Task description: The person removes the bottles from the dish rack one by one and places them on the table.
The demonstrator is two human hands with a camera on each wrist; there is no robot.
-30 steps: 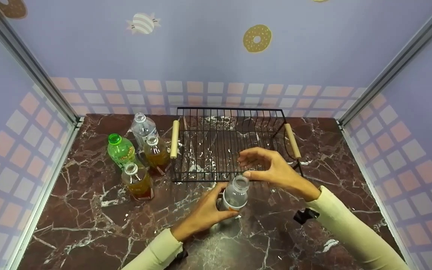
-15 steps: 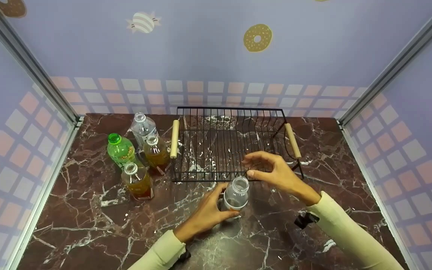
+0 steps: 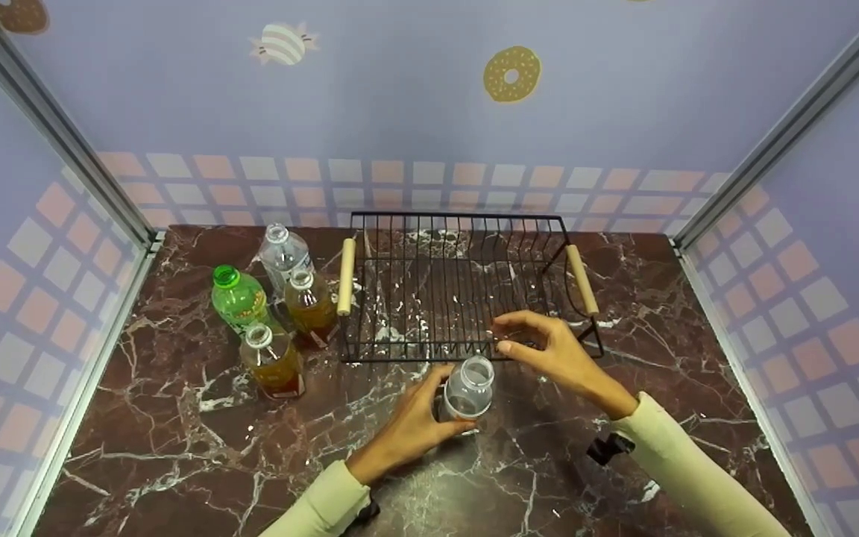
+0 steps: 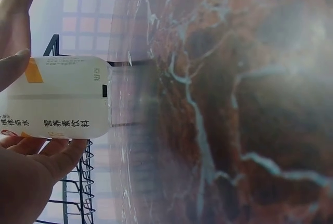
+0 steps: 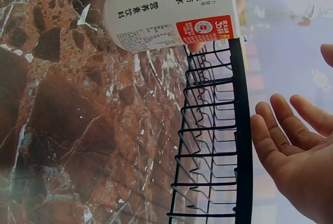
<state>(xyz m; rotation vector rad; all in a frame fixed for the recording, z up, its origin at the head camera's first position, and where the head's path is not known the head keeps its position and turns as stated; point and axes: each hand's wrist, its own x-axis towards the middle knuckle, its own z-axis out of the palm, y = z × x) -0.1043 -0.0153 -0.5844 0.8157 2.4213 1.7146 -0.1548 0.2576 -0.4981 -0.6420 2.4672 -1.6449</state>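
My left hand (image 3: 414, 418) grips a clear plastic bottle (image 3: 468, 391) around its middle. The bottle has no cap, and its mouth faces up. A white label (image 4: 62, 96) with Chinese print wraps the body, as the left wrist view shows. Whether its base touches the tabletop I cannot tell. Just right of the bottle's neck is my right hand (image 3: 552, 354), over the near rim of the wire basket. Its fingers (image 5: 283, 125) are loosely bent, with nothing seen between them and the thumb.
A black wire basket (image 3: 459, 361) with wooden handles stands behind the hands. Left of it are a green bottle (image 3: 241, 298), a clear bottle (image 3: 285, 257) and two amber-filled bottles (image 3: 274, 365), (image 3: 312, 306), all uncapped. Walls bound the marble tabletop (image 3: 176, 477) at left, right and back.
My right hand has drawn slightly away from the bottle's mouth, to the right and a little nearer me. The left hand and its bottle have barely moved.
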